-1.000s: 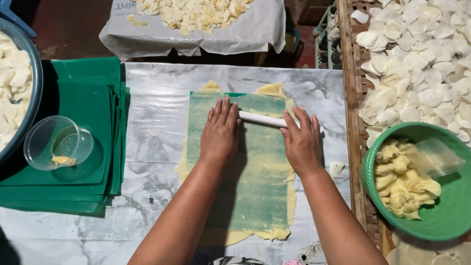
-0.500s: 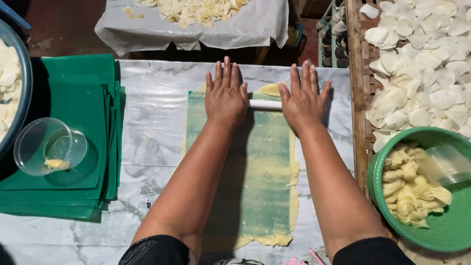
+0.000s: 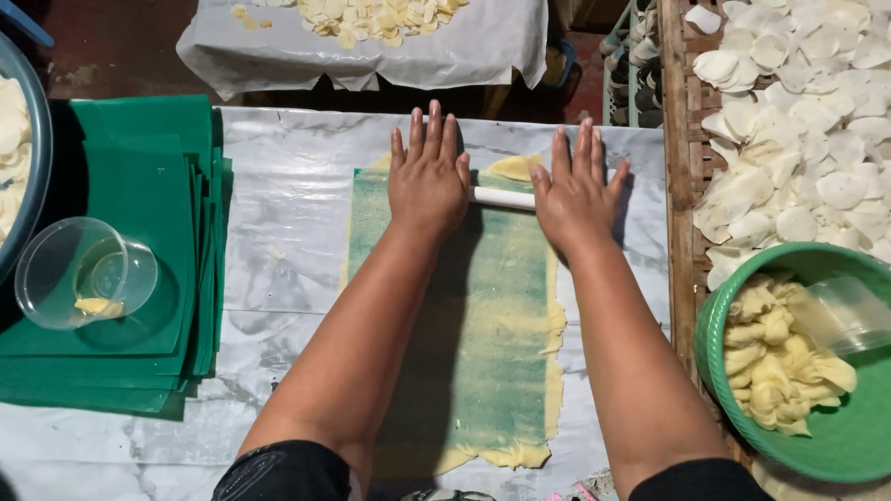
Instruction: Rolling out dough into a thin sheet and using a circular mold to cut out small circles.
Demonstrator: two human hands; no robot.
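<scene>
Both hands lie palm-down, fingers extended and spread, on a white rolling pin (image 3: pixel 502 198) at the far end of the work strip. The left hand (image 3: pixel 428 179) covers the pin's left section; the right hand (image 3: pixel 575 190) covers its right section. Only the short middle length of the pin shows between them. Neither grip is closed: the fingers are apart and flat, pressing on the pin rather than wrapping it.

The pin lies crosswise on a long green plastic sheet (image 3: pixel 464 325) that covers a thin layer of yellow dough (image 3: pixel 554 325). Dough shows along the right edge, at the near end and at the far end beyond the fingertips. Sheet and dough lie lengthwise on the counter (image 3: pixel 278 260), whose surface is covered in a pale marbled lining.

Left of the strip, a stack of green sheets (image 3: pixel 139 186) rests on the counter, with a clear plastic cup (image 3: pixel 83 274) lying on it; the cup contains a small yellow piece. At the right edge, a green bowl (image 3: pixel 835 445) holds lumps of yellow dough and a clear plastic container. Beyond it, a woven tray (image 3: pixel 676 186) carries pale thin rounds (image 3: pixel 798 139). At the far side, a white cloth (image 3: pixel 390 56) carries further pale pieces.
</scene>
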